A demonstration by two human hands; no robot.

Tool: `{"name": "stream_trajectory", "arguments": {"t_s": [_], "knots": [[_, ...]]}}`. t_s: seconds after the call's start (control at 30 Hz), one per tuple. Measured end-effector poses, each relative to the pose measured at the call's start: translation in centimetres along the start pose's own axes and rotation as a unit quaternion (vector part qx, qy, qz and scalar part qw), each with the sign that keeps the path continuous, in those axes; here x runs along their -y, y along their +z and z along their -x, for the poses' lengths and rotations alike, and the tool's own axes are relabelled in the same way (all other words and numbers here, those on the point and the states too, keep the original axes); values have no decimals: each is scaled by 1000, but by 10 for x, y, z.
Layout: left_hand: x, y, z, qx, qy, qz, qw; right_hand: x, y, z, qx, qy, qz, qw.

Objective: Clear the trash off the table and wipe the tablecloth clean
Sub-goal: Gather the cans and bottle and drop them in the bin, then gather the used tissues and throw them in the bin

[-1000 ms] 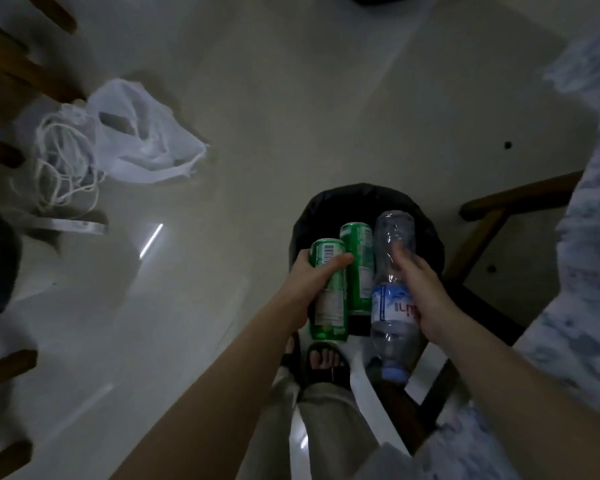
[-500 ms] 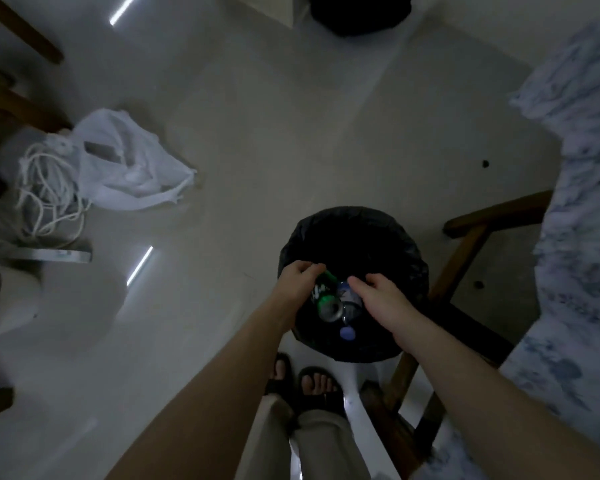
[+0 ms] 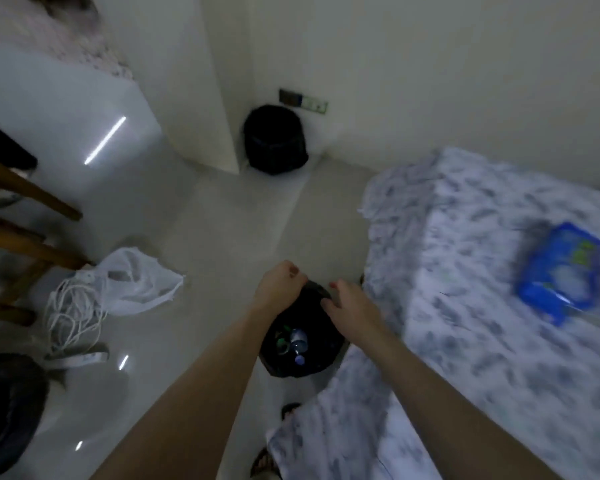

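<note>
A black-lined trash bin [image 3: 321, 363] stands on the floor beside the table. Inside it lie a clear plastic bottle [image 3: 298, 341] and green cans [image 3: 280, 339]. My left hand [image 3: 279, 285] hovers above the bin's far rim with its fingers curled in and nothing in it. My right hand [image 3: 350, 306] is beside it, fingers apart and empty. The table on the right wears a white tablecloth with grey-blue blotches [image 3: 465, 306]. A blue packet [image 3: 558, 271] lies on it, blurred.
A white plastic bag [image 3: 136, 282] and a coil of white cord [image 3: 71, 313] lie on the floor at left, by wooden chair legs [image 3: 25, 192]. A second black bin [image 3: 274, 140] stands in the far corner. A dark round object [image 3: 7, 410] is at the lower left.
Both hands let go of the two green cans and the bottle, which now lie in the bin. The hands have lifted clear, and the view has tilted up to show the table.
</note>
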State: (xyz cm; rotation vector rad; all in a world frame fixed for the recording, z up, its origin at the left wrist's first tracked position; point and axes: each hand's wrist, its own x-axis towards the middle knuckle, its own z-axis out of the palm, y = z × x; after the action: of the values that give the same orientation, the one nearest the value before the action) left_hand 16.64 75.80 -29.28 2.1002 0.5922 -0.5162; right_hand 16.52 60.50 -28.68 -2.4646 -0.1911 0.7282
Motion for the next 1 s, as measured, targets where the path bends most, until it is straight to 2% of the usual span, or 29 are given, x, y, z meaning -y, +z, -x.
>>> {"name": "stream_trajectory", "arguments": {"t_s": [0.13,0.33,0.6,0.73,0.83,1.0], "knots": [[-59,2,69,40,87,-54,994,-2,-43,98,-89,2,-68,994],[-113,56,149,125,207,-119,963,-51,-83,204,-180,69,-65,979],[-165,167,237,241,331,-269,871,-151,-115,339,-267,196,-76,941],[-186,222,273,267,372,-313,832,-206,-124,395,-284,245,-95,922],[-203,261,297,266,379,-323,826,-249,-133,429,-282,255,-99,920],[-217,320,330,245,360,-324,840,-322,-155,473,-274,242,-103,925]]}}
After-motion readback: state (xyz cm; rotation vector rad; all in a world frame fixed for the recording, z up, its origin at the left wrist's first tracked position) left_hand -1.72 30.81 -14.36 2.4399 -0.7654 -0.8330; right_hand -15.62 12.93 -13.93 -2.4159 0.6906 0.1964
